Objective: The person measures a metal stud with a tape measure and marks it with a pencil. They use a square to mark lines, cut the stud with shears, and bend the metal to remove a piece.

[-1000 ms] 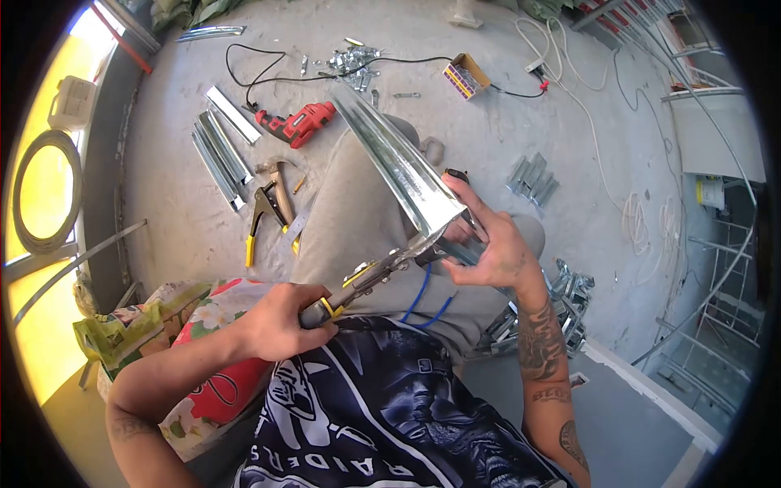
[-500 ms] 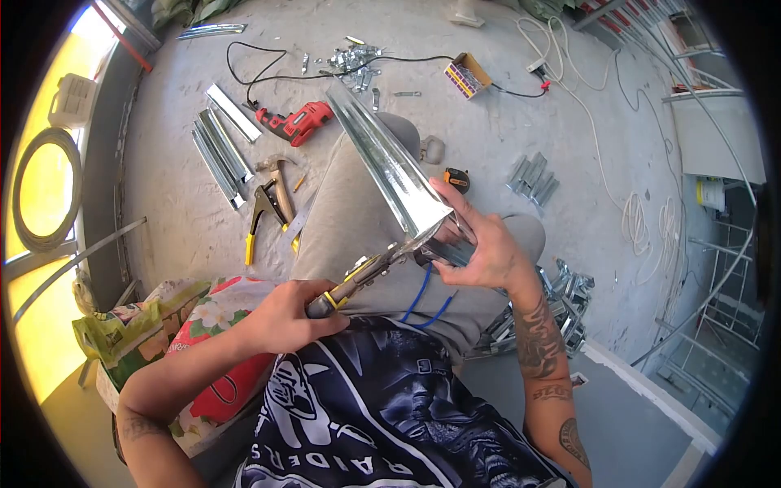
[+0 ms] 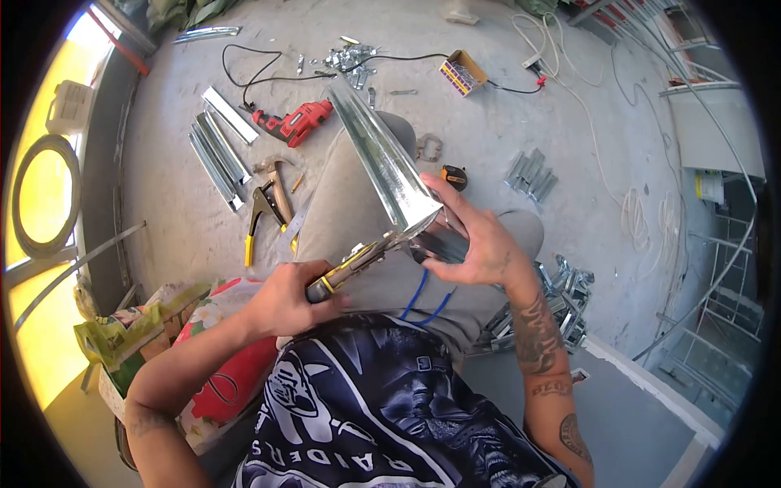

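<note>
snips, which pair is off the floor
The snips in the left hand, tip at the profile end; the other snips lie on the floor by the hammer.

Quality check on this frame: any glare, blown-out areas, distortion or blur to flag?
Head view: heavy fisheye bending and a black vignette; the yellow area at far left is oversaturated; sunlight glints hard off the metal channel; the left hand on the snips and the right hand on the channel are sharp, without motion blur.

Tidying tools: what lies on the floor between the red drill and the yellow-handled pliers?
A wooden-handled hammer, shown in the head view.
</note>
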Tool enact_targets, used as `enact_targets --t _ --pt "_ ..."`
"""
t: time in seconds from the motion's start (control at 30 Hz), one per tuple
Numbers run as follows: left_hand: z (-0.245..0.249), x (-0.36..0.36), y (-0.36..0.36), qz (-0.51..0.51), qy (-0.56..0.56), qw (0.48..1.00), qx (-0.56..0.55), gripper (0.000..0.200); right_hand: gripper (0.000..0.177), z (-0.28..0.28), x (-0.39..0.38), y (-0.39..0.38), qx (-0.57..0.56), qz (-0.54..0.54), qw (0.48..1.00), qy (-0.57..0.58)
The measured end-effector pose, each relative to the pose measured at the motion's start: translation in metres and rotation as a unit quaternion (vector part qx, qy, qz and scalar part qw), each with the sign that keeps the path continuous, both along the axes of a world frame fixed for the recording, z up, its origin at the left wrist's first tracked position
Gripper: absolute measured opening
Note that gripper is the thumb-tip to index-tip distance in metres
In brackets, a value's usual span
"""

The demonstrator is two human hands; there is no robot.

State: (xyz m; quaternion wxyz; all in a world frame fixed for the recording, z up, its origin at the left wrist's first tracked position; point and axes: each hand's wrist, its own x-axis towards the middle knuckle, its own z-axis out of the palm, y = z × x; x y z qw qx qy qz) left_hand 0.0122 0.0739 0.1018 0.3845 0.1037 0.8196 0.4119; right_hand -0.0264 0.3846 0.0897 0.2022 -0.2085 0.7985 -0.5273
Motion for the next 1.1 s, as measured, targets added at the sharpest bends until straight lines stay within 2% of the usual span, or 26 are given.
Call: enact_targets --t 0.03,0.1,0.13,0.2,0.23,0.3,0.43,0.5,0.6,0.73,0.83,0.9,0.93,1.0,1.03,1.07,1.1 --pt "-0.001 -0.002 -0.001 -0.006 0.002 1.0 -0.001 0.041 0.107 0.001 -0.006 0.0 -0.001 -0.006 1.0 0.002" --pt "-0.002 -0.003 -0.001 0.0 0.009 1.0 -0.004 0.042 0.113 -0.004 -0.025 0.003 -0.135 0.032 0.984 -0.114" --pt "-0.002 -0.003 0.0 -0.012 0.007 1.0 -0.008 0.042 0.117 -0.001 -0.037 -0.002 -0.133 0.068 0.977 -0.153" --pt "-0.001 -0.005 0.0 0.004 -0.007 0.999 -0.046 0.041 0.115 -0.008 -0.048 -0.009 -0.079 0.139 0.984 -0.076" --pt "-0.003 -0.006 -0.001 0.001 -0.004 0.999 -0.048 0.041 0.115 -0.011 -0.049 -0.009 -0.081 0.137 0.985 -0.073" --pt "-0.01 -0.004 -0.004 -0.002 0.011 1.0 -0.028 0.042 0.112 -0.017 -0.048 -0.011 -0.136 0.148 0.961 -0.189" --pt "-0.016 -0.01 -0.009 -0.026 0.012 1.0 0.005 0.043 0.109 -0.02 -0.046 -0.015 -0.145 0.155 0.957 -0.2" --pt "-0.011 -0.011 -0.007 -0.014 -0.006 1.0 0.001 0.043 0.103 -0.028 -0.044 -0.017 -0.154 0.159 0.971 -0.091" --pt "-0.008 -0.011 -0.007 -0.019 -0.038 0.999 -0.025 0.043 0.102 -0.024 -0.042 -0.016 -0.146 0.154 0.965 -0.155" --pt "-0.016 -0.009 -0.007 -0.009 -0.024 1.0 -0.009 0.039 0.101 -0.029 -0.041 -0.015 -0.151 0.156 0.969 -0.121" --pt "-0.02 -0.008 -0.013 0.016 0.007 0.999 -0.05 0.041 0.097 -0.031 -0.04 -0.014 -0.168 0.15 0.969 -0.099" --pt "-0.021 -0.015 -0.021 -0.016 0.072 0.995 -0.066 0.04 0.092 -0.024 -0.04 -0.014 -0.095 0.156 0.98 -0.072" --pt "-0.021 -0.019 -0.029 -0.015 0.073 0.995 -0.069 0.04 0.092 -0.021 -0.04 -0.013 -0.097 0.158 0.98 -0.07" --pt "-0.022 -0.029 -0.048 -0.078 0.103 0.99 -0.054 0.039 0.086 -0.011 -0.043 -0.009 -0.014 0.126 0.991 -0.038" --pt "-0.022 -0.032 -0.057 -0.104 0.018 0.988 -0.11 0.047 0.078 0.006 -0.044 -0.005 -0.056 0.086 0.982 -0.158" --pt "-0.026 -0.026 -0.06 -0.106 0.022 0.988 -0.114 0.047 0.078 0.017 -0.046 0.001 -0.06 0.084 0.983 -0.154" --pt "-0.032 -0.015 -0.062 -0.103 0.1 0.984 -0.108 0.053 0.077 0.024 -0.047 0.007 -0.077 0.085 0.979 -0.171"
